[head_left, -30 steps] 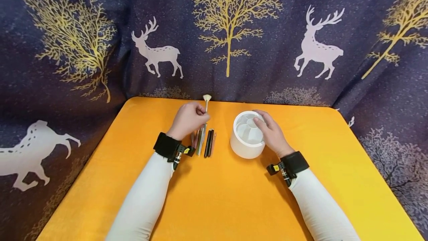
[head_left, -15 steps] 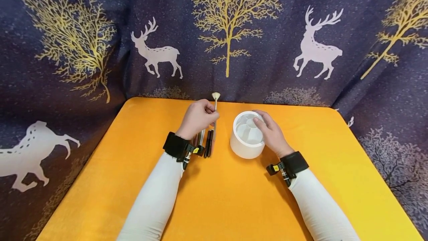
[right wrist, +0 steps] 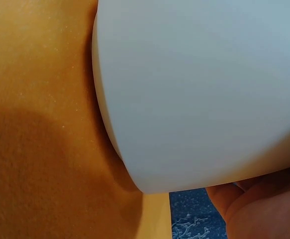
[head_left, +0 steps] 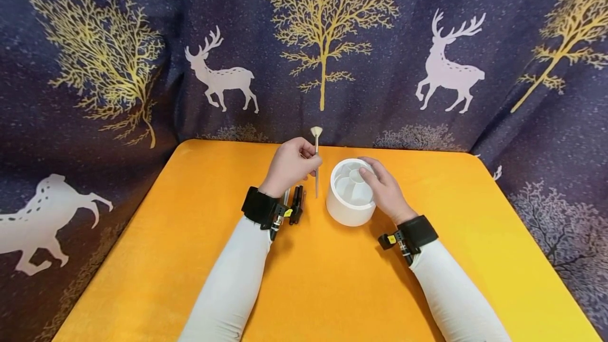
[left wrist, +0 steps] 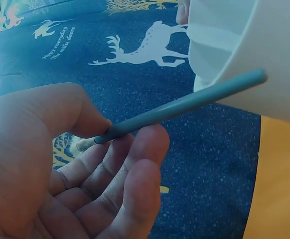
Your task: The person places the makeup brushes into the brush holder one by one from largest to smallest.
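Brush [left wrist: 184, 104], pinched by the left hand [head_left: 291, 165] at ten o'clock from the white holder [head_left: 349, 216], seemed best kept steady, clear of the rim [head_left: 352, 207] that the right hand [head_left: 387, 190] gripped at two o'clock.

White slanted lettering [left wrist: 59, 44], small and blurred, apparently "Happy everyday The milu deers", on the blue backdrop cloth [left wrist: 204, 184].

My left hand [head_left: 291, 167] partly hides brush [head_left: 316, 184]; wrist gear [head_left: 258, 207] partly covers slim sticks [head_left: 299, 200]; white container [right wrist: 199, 89] cropped, right wrist view.
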A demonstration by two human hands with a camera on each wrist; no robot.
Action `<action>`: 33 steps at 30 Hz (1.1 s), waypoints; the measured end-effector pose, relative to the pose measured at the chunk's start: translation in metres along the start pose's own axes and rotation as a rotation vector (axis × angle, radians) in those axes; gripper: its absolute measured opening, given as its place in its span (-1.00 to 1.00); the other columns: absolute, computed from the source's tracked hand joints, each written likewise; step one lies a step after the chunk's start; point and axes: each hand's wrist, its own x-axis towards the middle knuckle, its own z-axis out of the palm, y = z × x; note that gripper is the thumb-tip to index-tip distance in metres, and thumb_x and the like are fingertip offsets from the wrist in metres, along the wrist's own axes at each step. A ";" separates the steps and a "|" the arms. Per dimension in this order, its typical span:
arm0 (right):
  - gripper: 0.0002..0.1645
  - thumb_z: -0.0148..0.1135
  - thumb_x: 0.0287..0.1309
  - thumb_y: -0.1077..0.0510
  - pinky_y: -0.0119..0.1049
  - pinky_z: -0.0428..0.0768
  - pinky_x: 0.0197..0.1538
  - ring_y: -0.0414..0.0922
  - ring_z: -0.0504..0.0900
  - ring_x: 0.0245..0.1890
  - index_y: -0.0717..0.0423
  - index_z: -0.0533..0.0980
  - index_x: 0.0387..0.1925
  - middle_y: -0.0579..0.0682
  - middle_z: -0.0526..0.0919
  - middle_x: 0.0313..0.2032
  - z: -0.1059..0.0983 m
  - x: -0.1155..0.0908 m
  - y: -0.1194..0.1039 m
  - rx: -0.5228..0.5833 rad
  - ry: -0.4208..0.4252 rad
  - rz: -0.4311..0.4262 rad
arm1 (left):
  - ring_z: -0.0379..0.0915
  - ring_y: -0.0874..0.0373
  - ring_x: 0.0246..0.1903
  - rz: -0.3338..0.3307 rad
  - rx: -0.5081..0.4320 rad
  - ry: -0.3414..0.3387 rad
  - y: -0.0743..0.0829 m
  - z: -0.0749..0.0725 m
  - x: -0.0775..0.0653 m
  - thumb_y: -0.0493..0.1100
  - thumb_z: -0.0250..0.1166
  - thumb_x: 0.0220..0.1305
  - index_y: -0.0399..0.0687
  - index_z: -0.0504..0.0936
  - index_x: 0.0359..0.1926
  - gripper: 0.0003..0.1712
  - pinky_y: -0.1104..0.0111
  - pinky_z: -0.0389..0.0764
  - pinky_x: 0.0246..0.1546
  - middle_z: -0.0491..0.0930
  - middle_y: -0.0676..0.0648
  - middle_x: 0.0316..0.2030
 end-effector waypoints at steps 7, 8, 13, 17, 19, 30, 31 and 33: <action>-0.35 -0.06 0.40 -0.36 0.03 0.26 0.28 -0.11 0.34 0.26 -0.17 0.34 0.36 -0.11 0.46 0.24 -0.001 0.000 -0.001 -0.003 0.002 -0.002 | 0.59 0.13 -0.48 0.040 -0.067 0.005 0.005 0.006 0.004 -0.04 0.25 0.30 0.08 0.52 -0.16 -0.85 0.27 0.60 -0.47 0.58 0.04 -0.35; -0.35 -0.06 0.40 -0.36 0.02 0.26 0.28 -0.11 0.34 0.26 -0.18 0.34 0.36 -0.11 0.47 0.24 0.000 0.000 -0.001 -0.004 0.002 -0.004 | 0.59 0.12 -0.48 0.049 -0.074 0.012 0.005 0.007 0.004 -0.05 0.25 0.30 0.08 0.52 -0.16 -0.85 0.27 0.60 -0.46 0.58 0.04 -0.34; -0.36 -0.06 0.40 -0.36 0.04 0.27 0.28 -0.10 0.34 0.27 -0.21 0.34 0.35 -0.10 0.46 0.25 0.000 -0.001 -0.001 -0.011 0.003 -0.001 | 0.56 0.19 -0.49 0.110 -0.074 0.077 0.004 0.011 0.005 -0.06 0.26 0.31 0.08 0.51 -0.16 -0.85 0.30 0.59 -0.45 0.56 0.05 -0.34; -0.37 -0.06 0.40 -0.37 0.05 0.27 0.27 -0.08 0.34 0.27 -0.23 0.34 0.35 -0.09 0.46 0.26 0.000 -0.001 -0.002 -0.019 0.002 -0.007 | 0.52 0.23 -0.52 0.182 -0.068 0.154 0.003 0.013 0.006 -0.07 0.25 0.31 0.08 0.52 -0.17 -0.87 0.32 0.58 -0.48 0.55 0.07 -0.38; -0.37 -0.06 0.40 -0.37 0.05 0.27 0.27 -0.08 0.34 0.27 -0.23 0.34 0.36 -0.10 0.45 0.26 0.000 -0.001 -0.003 -0.026 0.001 -0.008 | 0.50 0.24 -0.54 0.218 -0.067 0.190 0.003 0.014 0.007 -0.09 0.26 0.31 0.08 0.53 -0.18 -0.90 0.32 0.57 -0.50 0.55 0.08 -0.40; -0.36 -0.07 0.40 -0.36 0.06 0.25 0.29 -0.08 0.32 0.29 -0.21 0.33 0.36 -0.08 0.44 0.27 0.000 -0.003 -0.004 -0.034 -0.001 -0.005 | 0.48 0.31 -0.46 0.296 -0.048 0.271 0.003 0.022 0.007 -0.09 0.30 0.31 0.11 0.56 -0.19 -0.90 0.33 0.52 -0.43 0.56 0.18 -0.35; -0.36 -0.07 0.40 -0.36 0.06 0.25 0.29 -0.07 0.32 0.29 -0.20 0.33 0.36 -0.08 0.44 0.28 0.000 -0.003 -0.004 -0.035 -0.001 -0.006 | 0.48 0.32 -0.44 0.299 -0.037 0.271 0.003 0.022 0.007 -0.09 0.30 0.31 0.11 0.56 -0.19 -0.90 0.33 0.52 -0.40 0.57 0.18 -0.35; -0.35 -0.07 0.41 -0.35 0.07 0.24 0.30 -0.06 0.32 0.29 -0.18 0.33 0.37 -0.07 0.44 0.28 0.001 -0.002 -0.004 -0.037 0.000 -0.009 | 0.48 0.33 -0.42 0.302 -0.015 0.272 0.003 0.024 0.007 -0.08 0.30 0.30 0.12 0.57 -0.19 -0.91 0.34 0.52 -0.35 0.57 0.20 -0.34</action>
